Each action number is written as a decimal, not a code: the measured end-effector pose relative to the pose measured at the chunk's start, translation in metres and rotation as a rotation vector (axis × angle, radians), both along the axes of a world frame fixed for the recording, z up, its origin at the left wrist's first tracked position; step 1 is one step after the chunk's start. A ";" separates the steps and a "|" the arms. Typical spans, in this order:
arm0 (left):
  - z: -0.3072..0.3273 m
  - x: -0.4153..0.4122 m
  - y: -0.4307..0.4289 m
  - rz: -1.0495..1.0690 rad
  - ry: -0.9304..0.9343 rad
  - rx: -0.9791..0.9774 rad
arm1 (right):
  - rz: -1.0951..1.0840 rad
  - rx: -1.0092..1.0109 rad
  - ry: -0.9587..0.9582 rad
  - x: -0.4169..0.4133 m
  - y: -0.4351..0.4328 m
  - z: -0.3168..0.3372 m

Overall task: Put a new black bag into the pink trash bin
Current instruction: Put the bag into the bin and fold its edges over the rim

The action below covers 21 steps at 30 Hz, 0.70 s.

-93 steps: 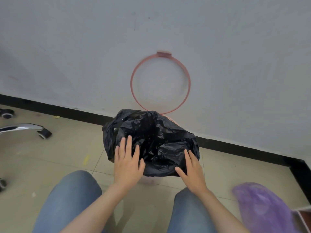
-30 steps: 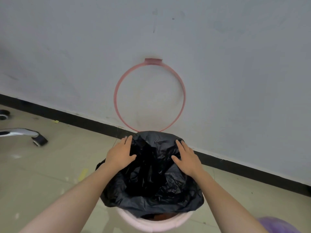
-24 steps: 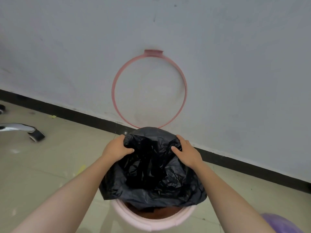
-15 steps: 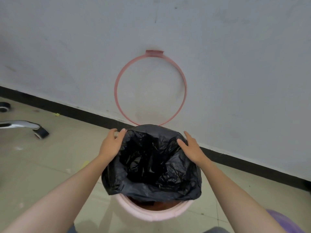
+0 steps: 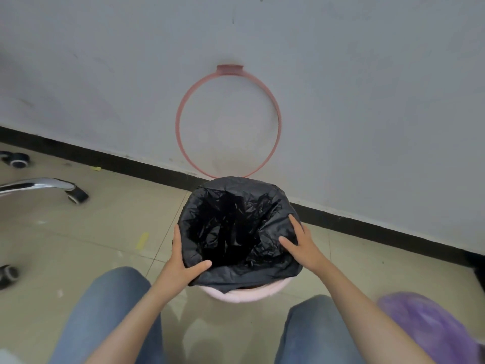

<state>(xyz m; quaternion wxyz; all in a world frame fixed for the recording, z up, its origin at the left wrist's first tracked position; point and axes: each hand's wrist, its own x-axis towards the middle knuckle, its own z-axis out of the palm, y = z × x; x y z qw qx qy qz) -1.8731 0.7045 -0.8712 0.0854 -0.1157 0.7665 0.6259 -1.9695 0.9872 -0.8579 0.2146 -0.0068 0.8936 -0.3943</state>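
The pink trash bin (image 5: 242, 294) stands on the floor by the wall, with only its near rim showing. A black bag (image 5: 236, 232) lies open in it, its edge folded out over the rim on most sides. My left hand (image 5: 182, 264) clasps the bag's near-left edge, thumb inside and fingers outside. My right hand (image 5: 301, 245) lies flat on the bag's right edge, fingers spread. The pink ring (image 5: 228, 122) of the bin stands tilted up against the wall behind.
A purple bag (image 5: 425, 329) lies on the floor at the lower right. Chrome chair legs with castors (image 5: 76, 194) reach in from the left. My knees in blue jeans (image 5: 110, 306) flank the bin. A black skirting (image 5: 367, 227) runs along the white wall.
Both hands have slid from the far side of the bag's edge to its near sides. The bag's mouth is spread wider over the rim. The view has pulled back, showing my knees.
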 end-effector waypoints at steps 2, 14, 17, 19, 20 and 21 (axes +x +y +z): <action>0.002 0.009 -0.003 0.014 0.013 -0.166 | 0.014 0.149 0.089 0.004 0.000 0.006; 0.019 0.051 0.010 -0.303 0.263 -1.040 | 0.529 0.368 0.838 0.095 -0.007 0.019; 0.021 0.057 0.011 -0.359 0.198 -1.044 | 0.484 0.357 0.916 0.106 -0.007 0.008; 0.023 0.060 0.011 -0.386 0.260 -1.113 | 0.477 0.413 1.042 0.110 -0.004 0.003; 0.025 0.062 0.011 -0.395 0.297 -1.169 | 0.480 0.432 1.104 0.113 -0.001 0.001; 0.027 0.065 0.011 -0.404 0.312 -1.204 | 0.498 0.450 1.151 0.117 0.001 -0.001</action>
